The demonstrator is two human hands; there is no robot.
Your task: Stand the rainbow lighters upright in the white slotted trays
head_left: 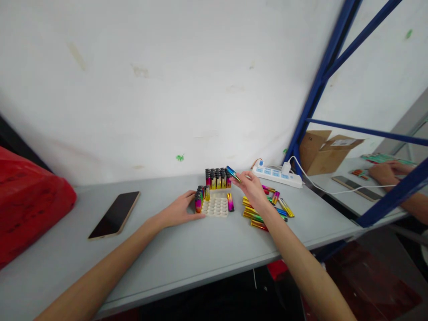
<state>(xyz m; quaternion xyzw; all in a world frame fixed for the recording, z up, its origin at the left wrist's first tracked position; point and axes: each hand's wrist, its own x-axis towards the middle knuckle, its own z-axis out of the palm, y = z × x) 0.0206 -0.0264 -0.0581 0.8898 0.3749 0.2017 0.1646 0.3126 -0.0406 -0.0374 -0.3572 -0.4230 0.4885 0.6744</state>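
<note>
My right hand point(252, 187) is closed on a shiny blue lighter point(233, 173), tilted and raised above the table. My left hand point(182, 208) grips the left end of a white tray point(216, 207) with rows of round holes, thumb at the front and fingers behind. Several lighters point(198, 203) with black tops stand upright along the tray's left side. One pink and yellow lighter point(230, 202) is at the tray's right edge. Behind it, a full block of upright lighters point(218, 179) stands close together. Right of the tray, loose metallic lighters point(254, 214) lie in a pile beneath my right forearm.
A phone point(115, 215) and a red bag point(30, 200) are on the left. A white power strip point(277, 176) lies by the wall at the back right. Beyond the blue frame point(321, 76) are a cardboard box point(324, 151) and another person's hands point(388, 171).
</note>
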